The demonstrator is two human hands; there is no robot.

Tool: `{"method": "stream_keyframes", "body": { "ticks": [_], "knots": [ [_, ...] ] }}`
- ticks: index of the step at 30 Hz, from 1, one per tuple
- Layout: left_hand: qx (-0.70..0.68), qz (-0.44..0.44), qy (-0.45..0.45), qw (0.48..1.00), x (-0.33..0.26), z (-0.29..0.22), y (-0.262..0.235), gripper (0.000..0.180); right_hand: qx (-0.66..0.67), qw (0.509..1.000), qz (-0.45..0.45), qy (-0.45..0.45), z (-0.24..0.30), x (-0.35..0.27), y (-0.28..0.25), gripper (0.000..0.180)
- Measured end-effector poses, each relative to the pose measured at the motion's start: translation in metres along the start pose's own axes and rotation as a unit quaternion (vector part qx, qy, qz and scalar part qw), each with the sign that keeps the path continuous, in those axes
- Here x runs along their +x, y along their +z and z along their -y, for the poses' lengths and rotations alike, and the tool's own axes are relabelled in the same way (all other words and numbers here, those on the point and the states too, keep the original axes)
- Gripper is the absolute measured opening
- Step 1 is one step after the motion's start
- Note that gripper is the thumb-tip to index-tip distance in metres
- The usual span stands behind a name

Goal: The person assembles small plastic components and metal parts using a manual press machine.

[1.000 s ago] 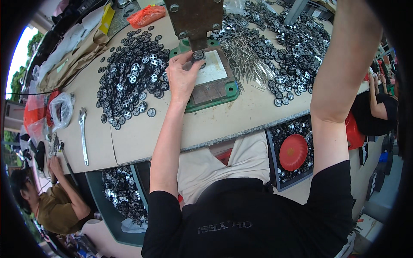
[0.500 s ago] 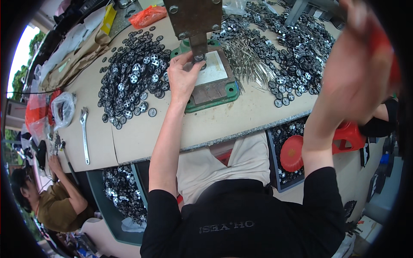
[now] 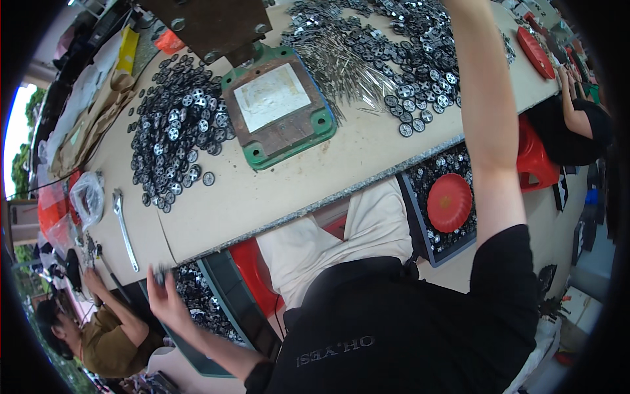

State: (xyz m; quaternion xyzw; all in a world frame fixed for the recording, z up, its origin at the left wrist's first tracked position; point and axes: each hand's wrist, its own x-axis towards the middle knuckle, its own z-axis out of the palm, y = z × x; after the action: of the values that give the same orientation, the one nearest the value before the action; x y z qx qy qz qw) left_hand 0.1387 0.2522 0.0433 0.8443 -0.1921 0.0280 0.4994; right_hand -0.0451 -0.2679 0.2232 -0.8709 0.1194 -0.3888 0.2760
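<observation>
My left hand [image 3: 168,303] is over the left bin [image 3: 223,299], which holds many small black and silver wheel parts. A small dark part [image 3: 161,273], blurred by motion, sits between the thumb and fingers; its exact kind cannot be made out. My right forearm [image 3: 489,111] stretches across the table's right side, and the hand itself lies beyond the top edge of the picture. On the table stands a press with a green base [image 3: 289,148] and a pale plate [image 3: 272,96] on it. Nothing lies on that plate, and the brown press head [image 3: 210,26] is above its far left corner.
Black wheels with silver hubs form a heap [image 3: 177,125] left of the press. Thin metal rods [image 3: 348,65] and more wheels [image 3: 420,98] lie right of it. An adjustable wrench [image 3: 126,230] rests at left. A red dish [image 3: 449,203] sits in the right bin. Co-workers sit at both sides.
My left hand has left the press plate with the small part and swung down left over the bin. The raised right arm has reached farther forward. The whole view has shifted and turned.
</observation>
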Motion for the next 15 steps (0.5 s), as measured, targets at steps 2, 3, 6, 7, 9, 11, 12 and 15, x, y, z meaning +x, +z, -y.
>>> {"method": "stream_keyframes", "body": {
  "ticks": [2,3,6,7,9,11,12,15],
  "knots": [
    [0.292,-0.045,-0.048,0.954,-0.041,0.006,-0.057,0.048,-0.045,0.992,0.105,0.046,-0.028,-0.065,0.041,0.021],
    [0.293,-0.045,-0.052,0.954,-0.045,0.0,-0.06,0.048,-0.078,0.973,0.186,0.114,-0.041,-0.089,0.053,0.011],
    [0.289,-0.029,-0.018,0.957,-0.043,-0.01,-0.045,0.049,-0.105,0.94,0.231,0.23,-0.051,-0.144,0.076,0.011],
    [0.208,-0.02,-0.017,0.978,-0.035,-0.007,-0.033,0.047,-0.12,0.948,0.22,0.199,-0.062,-0.158,0.09,0.01],
    [0.133,0.044,-0.031,0.99,-0.011,-0.015,0.014,0.036,-0.174,0.937,0.213,0.214,-0.06,-0.174,0.098,0.009],
    [0.106,0.072,0.006,0.992,0.011,-0.029,0.067,0.028,-0.247,0.92,0.207,0.221,-0.058,-0.181,0.108,0.009],
    [0.104,0.084,0.028,0.991,0.02,-0.037,0.089,0.026,-0.236,0.925,0.212,0.212,-0.057,-0.182,0.11,0.009],
    [0.1,0.073,0.088,0.988,0.047,-0.04,0.141,0.024,-0.235,0.917,0.227,0.231,-0.052,-0.179,0.108,0.01]
  ]
}}
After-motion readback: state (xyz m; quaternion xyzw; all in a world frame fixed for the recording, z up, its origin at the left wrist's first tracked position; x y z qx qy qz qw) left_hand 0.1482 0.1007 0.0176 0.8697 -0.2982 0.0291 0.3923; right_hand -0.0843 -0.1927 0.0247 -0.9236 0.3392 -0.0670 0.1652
